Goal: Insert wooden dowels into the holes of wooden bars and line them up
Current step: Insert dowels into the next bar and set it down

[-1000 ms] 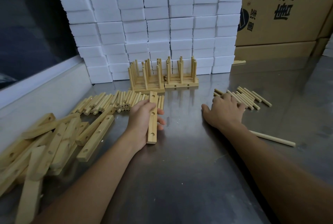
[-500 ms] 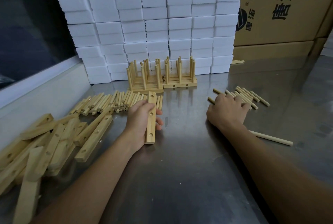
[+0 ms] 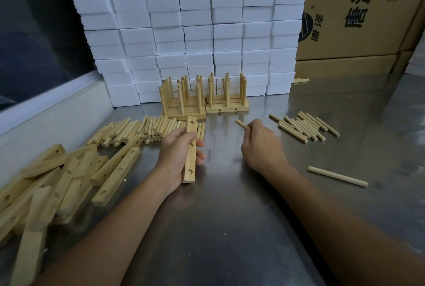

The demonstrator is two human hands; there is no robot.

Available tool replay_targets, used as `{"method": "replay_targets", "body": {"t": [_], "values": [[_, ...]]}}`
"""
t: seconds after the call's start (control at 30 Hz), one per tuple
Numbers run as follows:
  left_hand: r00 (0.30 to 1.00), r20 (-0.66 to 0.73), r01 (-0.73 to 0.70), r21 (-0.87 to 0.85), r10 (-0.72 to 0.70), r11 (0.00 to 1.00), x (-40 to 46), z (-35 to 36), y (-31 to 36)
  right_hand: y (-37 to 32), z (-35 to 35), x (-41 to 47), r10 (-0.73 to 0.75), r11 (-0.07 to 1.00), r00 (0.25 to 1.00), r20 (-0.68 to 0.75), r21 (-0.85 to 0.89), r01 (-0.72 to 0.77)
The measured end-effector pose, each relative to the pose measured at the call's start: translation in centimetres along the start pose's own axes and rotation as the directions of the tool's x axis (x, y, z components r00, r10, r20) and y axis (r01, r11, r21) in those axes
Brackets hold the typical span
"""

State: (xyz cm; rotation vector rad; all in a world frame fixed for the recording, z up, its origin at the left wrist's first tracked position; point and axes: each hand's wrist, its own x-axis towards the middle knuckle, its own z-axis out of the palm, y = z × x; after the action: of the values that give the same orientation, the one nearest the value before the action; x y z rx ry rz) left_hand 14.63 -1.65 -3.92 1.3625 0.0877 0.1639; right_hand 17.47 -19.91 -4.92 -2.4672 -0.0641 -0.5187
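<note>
My left hand (image 3: pixel 178 155) grips a wooden bar (image 3: pixel 190 147) with three holes, held lengthwise just above the steel table. My right hand (image 3: pixel 261 145) is closed on a short wooden dowel (image 3: pixel 241 123) whose tip sticks out toward the bar. A loose group of dowels (image 3: pixel 303 125) lies to the right of that hand. A bigger heap of dowels (image 3: pixel 138 130) lies behind my left hand. Finished bars with upright dowels (image 3: pixel 202 98) stand in a row at the back. A pile of empty bars (image 3: pixel 57 177) lies at the left.
A wall of white foam blocks (image 3: pixel 195 28) rises behind the finished bars. Cardboard boxes (image 3: pixel 358 14) stand at the back right. One longer dowel (image 3: pixel 337 176) lies alone on the steel table (image 3: pixel 230 228) at the right. A raised ledge (image 3: pixel 53 111) runs along the left edge.
My right hand has left the dowel group on the right and moved left toward the bar, now holding one dowel. My left hand with the bar has stayed put.
</note>
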Motion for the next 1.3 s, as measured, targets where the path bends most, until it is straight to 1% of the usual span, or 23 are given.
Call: {"method": "replay_targets", "body": {"t": [0.13, 0.3, 0.4, 0.47, 0.53, 0.63, 0.77, 0.87, 1.03, 1.1, 1.23, 1.3], "values": [[1.000, 0.009, -0.008, -0.003, 0.008, 1.000, 0.1, 0.0, -0.1, 0.2, -0.3, -0.1, 0.024, 0.993, 1.000, -0.010, 0.119, -0.023], [1.000, 0.015, -0.025, 0.024, 0.024, 0.999, 0.1, 0.0, -0.3, 0.6, -0.1, 0.1, 0.024, 0.993, 1.000, -0.012, 0.115, -0.022], [0.999, 0.020, -0.047, 0.059, 0.046, 0.997, 0.1, 0.1, -0.3, 0.7, -0.1, 0.1, 0.004, 0.992, 0.999, -0.036, 0.128, 0.001], [0.995, 0.040, -0.093, 0.135, 0.089, 0.986, -0.1, 0.3, -0.4, 0.6, -0.1, 0.0, -0.033, 0.987, 0.998, -0.058, 0.156, 0.041], [0.987, 0.082, -0.154, 0.211, 0.139, 0.965, -0.3, 0.5, -0.4, 0.2, 0.0, -0.3, -0.075, 0.978, 0.991, -0.113, 0.187, 0.095], [0.967, 0.151, -0.241, 0.305, 0.203, 0.921, -0.8, 0.8, -0.5, -0.9, 0.1, -0.9, -0.168, 0.941, 0.965, -0.202, 0.259, 0.218], [0.948, 0.199, -0.301, 0.321, 0.247, 0.898, -1.2, 0.8, -0.3, -2.4, 0.3, -1.8, -0.314, 0.876, 0.919, -0.240, 0.301, 0.378], [0.939, 0.223, -0.325, 0.322, 0.262, 0.889, -1.3, 0.9, -0.3, -2.7, 0.1, -2.0, -0.374, 0.853, 0.893, -0.251, 0.283, 0.437], [0.940, 0.216, -0.325, 0.326, 0.265, 0.888, -1.2, 0.9, -0.4, -2.6, 0.0, -1.9, -0.413, 0.847, 0.875, -0.254, 0.245, 0.471], [0.941, 0.214, -0.322, 0.323, 0.263, 0.890, -1.2, 0.8, -0.4, -2.6, 0.1, -1.9, -0.398, 0.850, 0.882, -0.251, 0.260, 0.458], [0.951, 0.191, -0.296, 0.331, 0.244, 0.896, -0.9, 0.6, -0.6, -2.5, 0.4, -2.1, -0.325, 0.865, 0.923, -0.205, 0.331, 0.378], [0.953, 0.179, -0.291, 0.336, 0.243, 0.896, -0.9, 0.6, -0.7, -2.4, 0.2, -2.1, -0.336, 0.873, 0.920, -0.200, 0.300, 0.384]]}}
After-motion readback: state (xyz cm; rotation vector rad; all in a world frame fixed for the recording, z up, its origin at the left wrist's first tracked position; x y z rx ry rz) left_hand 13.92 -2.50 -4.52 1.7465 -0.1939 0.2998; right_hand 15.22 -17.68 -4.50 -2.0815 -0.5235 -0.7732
